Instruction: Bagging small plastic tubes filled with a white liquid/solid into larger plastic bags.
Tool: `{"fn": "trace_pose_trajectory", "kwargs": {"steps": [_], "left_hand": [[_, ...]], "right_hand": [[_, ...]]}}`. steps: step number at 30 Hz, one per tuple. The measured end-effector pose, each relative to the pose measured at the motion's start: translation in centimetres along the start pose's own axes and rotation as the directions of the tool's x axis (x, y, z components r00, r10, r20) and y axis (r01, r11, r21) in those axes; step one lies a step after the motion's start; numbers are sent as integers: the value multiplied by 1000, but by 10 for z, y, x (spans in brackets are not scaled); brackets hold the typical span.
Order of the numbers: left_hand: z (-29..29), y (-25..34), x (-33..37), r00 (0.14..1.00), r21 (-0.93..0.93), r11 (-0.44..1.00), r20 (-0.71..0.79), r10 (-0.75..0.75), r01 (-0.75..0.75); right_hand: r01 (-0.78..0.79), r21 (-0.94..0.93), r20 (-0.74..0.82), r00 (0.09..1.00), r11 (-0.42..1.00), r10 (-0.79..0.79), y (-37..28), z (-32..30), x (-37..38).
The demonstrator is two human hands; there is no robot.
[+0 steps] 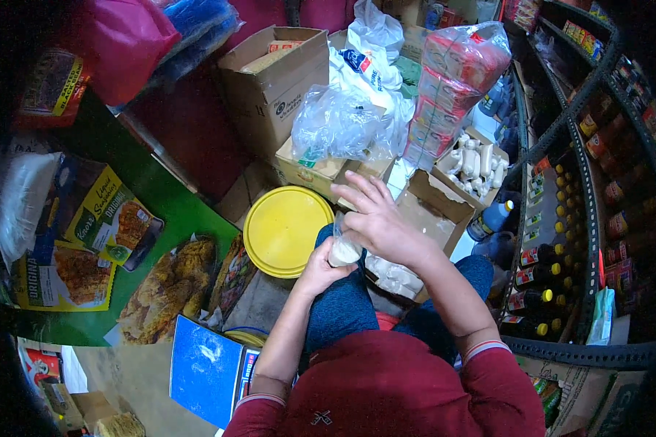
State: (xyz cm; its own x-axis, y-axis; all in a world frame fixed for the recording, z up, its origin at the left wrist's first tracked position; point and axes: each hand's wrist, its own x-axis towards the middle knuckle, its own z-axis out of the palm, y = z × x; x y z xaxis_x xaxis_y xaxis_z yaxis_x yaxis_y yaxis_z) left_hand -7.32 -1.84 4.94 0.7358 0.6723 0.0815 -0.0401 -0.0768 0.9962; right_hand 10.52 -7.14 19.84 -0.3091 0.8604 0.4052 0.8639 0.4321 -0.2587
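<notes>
My left hand is closed around the lower part of a small clear plastic bag filled with something white, held upright above my left knee. At the bag's clear upper end, my right hand pinches the plastic with thumb and forefinger, its other fingers stretched out. Part of the bag's top is hidden behind the fingers. Just below my right wrist, several similar white filled bags lie in an open cardboard box. A yellow round lid sits to the left of my hands.
A second box holds white bundles. Beyond stand a tall carton, clear plastic bags and stacked red packs. Metal shelves with bottles line the right. A green printed panel and blue folder are left.
</notes>
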Motion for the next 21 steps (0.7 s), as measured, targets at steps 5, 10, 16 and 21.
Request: {"fn": "trace_pose_trajectory", "kwargs": {"steps": [5,10,16,21], "left_hand": [[-4,-7,-3,995,-111,993,-88,-45,35],[-3,-8,-4,993,-173,984,-102,-67,49],[4,0,-1,996,-70,997,-80,-32,27],[4,7,2,993,-55,997,-111,45,-52]], "right_hand": [[58,184,-217,976,981,-17,3,-22,0],[-28,118,-196,979,993,51,-2,-17,1],[-102,75,-144,983,992,112,2,20,-7],[-85,66,-177,980,994,95,8,8,-10]]}}
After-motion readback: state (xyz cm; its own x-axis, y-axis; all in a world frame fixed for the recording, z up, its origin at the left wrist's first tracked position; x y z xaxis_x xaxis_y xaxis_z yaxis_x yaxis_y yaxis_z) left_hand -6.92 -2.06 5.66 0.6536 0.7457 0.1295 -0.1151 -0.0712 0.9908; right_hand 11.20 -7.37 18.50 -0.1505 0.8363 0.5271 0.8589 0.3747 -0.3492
